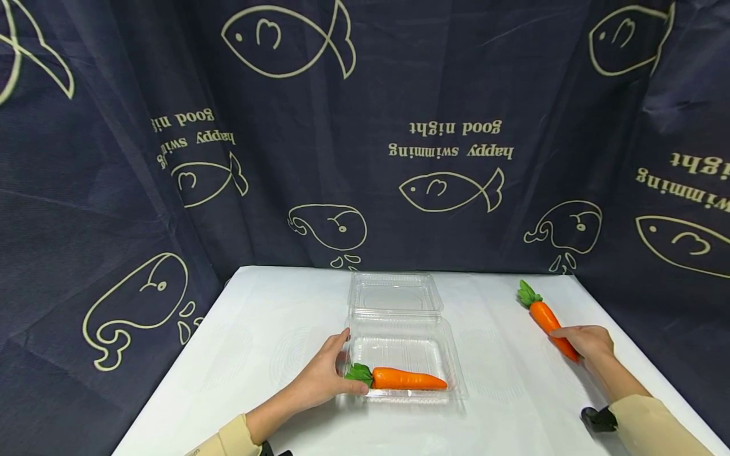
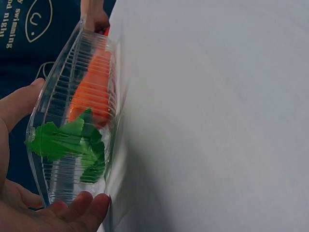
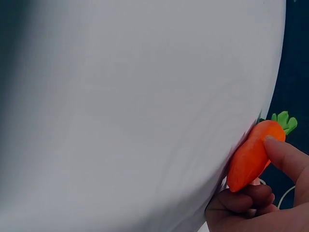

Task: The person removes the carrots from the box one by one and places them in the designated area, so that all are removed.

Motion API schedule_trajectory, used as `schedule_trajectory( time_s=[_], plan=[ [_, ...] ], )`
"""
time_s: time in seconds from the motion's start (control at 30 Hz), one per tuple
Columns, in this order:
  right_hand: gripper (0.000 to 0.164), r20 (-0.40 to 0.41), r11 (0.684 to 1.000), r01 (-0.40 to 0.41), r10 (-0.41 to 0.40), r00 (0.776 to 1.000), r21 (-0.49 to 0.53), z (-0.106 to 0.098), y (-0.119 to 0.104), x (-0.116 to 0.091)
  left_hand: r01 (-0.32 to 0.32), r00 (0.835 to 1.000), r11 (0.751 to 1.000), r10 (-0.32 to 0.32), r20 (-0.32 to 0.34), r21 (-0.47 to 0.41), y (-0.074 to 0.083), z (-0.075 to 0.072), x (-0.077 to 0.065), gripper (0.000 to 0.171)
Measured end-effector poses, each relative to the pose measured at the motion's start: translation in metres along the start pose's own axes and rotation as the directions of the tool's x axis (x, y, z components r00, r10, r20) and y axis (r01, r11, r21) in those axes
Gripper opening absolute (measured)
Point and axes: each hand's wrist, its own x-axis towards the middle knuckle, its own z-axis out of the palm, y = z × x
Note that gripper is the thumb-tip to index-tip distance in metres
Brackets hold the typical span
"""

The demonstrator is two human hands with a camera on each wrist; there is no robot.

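fabric point(image 1: 371, 101), dark blue with pale fish, hangs behind a white table point(image 1: 502, 418). on that sits a clear plastic container point(image 1: 399, 354), lid point(image 1: 395, 294) folded back, its left end gripped by the left hand point(image 1: 325, 373). the right hand point(image 1: 590, 342) pinches one carrot point(image 1: 544, 316) near the table's right edge (leaves pointing away from the person); another carrot point(image 1: 407, 379) lies inside the container along the near wall.

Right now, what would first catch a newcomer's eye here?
Probably the bright orange, green-leaved carrot in the clear plastic box, which the left hand holds. A second carrot is in the right hand, near the right edge of the white table. Behind, dark blue cloth bears pale fish drawings.
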Motion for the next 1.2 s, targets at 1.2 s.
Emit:
schedule_trajectory(
  time_s=[1.2],
  plan=[
    [0.06, -0.042, 0.995, 0.036, -0.04, 0.998, -0.096, -0.0086, 0.002, 0.0056, -0.006, 1.0, 1.0, 0.006, -0.001, 0.006, 0.0003, 0.0016, 0.0017, 0.12]
  ],
)
